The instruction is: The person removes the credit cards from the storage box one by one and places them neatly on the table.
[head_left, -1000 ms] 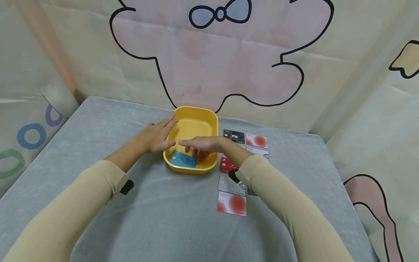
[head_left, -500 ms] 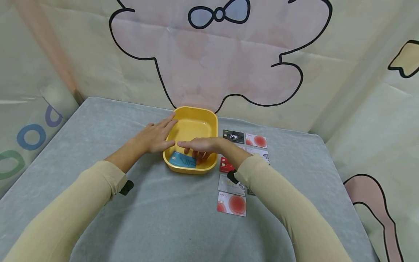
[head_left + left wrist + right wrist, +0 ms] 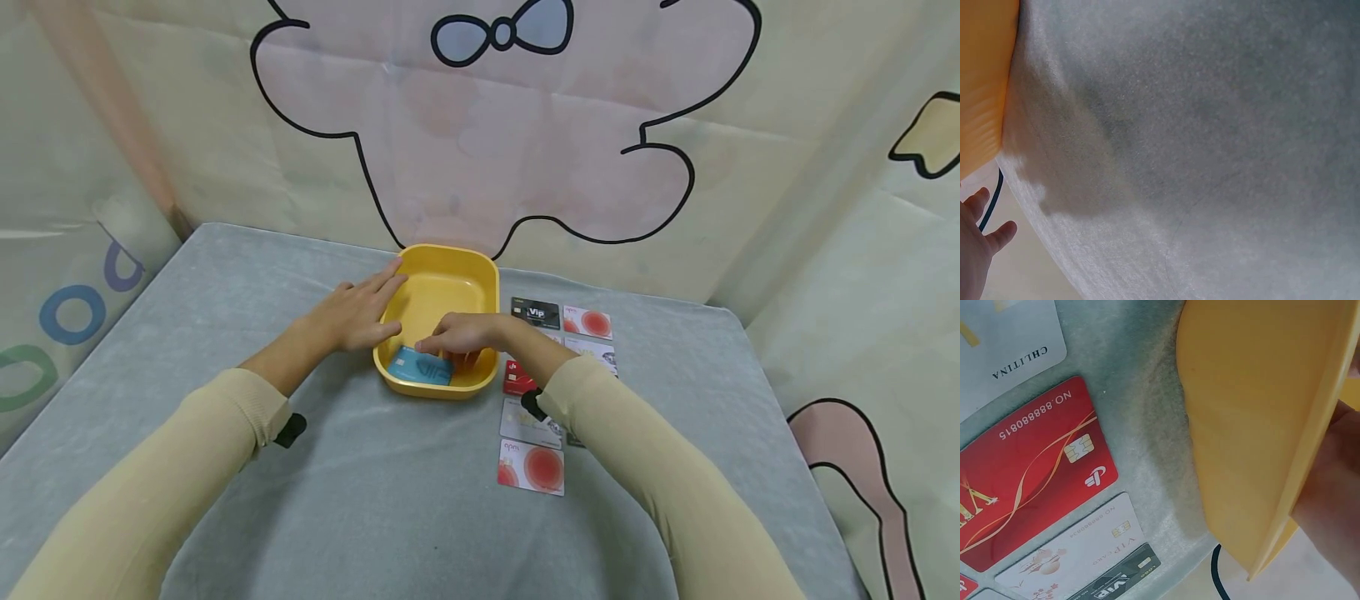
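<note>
In the head view a yellow tray (image 3: 442,287) stands near the back edge of the table, with a blue card (image 3: 416,367) lying in its front end. My right hand (image 3: 465,335) reaches over the tray's right rim and pinches the card's right part; the fingertips are partly hidden. The left hand (image 3: 360,317), fingers spread and straight, rests on the tray's left rim. At the left wrist the tray's outer wall (image 3: 982,81) shows above the left fingers (image 3: 1000,236). The right wrist view has the tray wall (image 3: 1260,406) partly covering the right hand (image 3: 1335,481).
Right of the tray, cards lie in two columns on the grey cloth (image 3: 375,500): a black VIP card (image 3: 536,312), a red card (image 3: 519,377), a white card with red circles (image 3: 531,467) and several others. My right forearm covers some. A printed curtain (image 3: 450,150) hangs behind the table.
The right hand's fingers and thumb have drawn in from a stretched pose onto the blue card, which has shifted slightly right. The left hand and tray have stayed put.
</note>
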`<act>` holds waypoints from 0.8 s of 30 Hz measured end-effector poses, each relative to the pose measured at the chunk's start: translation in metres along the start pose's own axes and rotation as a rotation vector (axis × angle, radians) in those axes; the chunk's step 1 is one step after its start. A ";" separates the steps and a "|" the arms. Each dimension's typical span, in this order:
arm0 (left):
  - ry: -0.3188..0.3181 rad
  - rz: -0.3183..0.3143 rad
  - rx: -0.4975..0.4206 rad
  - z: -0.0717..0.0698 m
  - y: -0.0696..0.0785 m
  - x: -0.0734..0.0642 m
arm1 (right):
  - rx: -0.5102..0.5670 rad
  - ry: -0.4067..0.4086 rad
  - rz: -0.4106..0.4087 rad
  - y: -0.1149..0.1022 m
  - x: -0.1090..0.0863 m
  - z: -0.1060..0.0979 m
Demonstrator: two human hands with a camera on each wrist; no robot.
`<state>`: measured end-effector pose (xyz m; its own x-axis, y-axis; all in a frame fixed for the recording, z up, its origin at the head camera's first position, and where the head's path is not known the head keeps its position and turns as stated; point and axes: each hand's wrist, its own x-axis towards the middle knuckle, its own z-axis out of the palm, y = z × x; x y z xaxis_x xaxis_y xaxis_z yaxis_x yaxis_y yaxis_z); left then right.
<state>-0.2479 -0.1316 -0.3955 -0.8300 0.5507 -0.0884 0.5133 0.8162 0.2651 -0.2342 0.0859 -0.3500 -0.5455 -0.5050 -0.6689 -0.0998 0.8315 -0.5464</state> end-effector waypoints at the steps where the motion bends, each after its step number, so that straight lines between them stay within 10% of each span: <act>1: 0.001 0.000 0.000 0.000 0.000 0.000 | -0.008 0.002 -0.014 0.001 0.000 0.000; 24: 0.000 0.009 -0.003 0.000 -0.001 -0.001 | -0.078 0.015 -0.169 0.003 -0.008 -0.005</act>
<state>-0.2480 -0.1328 -0.3954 -0.8254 0.5580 -0.0861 0.5200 0.8107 0.2690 -0.2337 0.0934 -0.3435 -0.5277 -0.6361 -0.5629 -0.2554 0.7509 -0.6091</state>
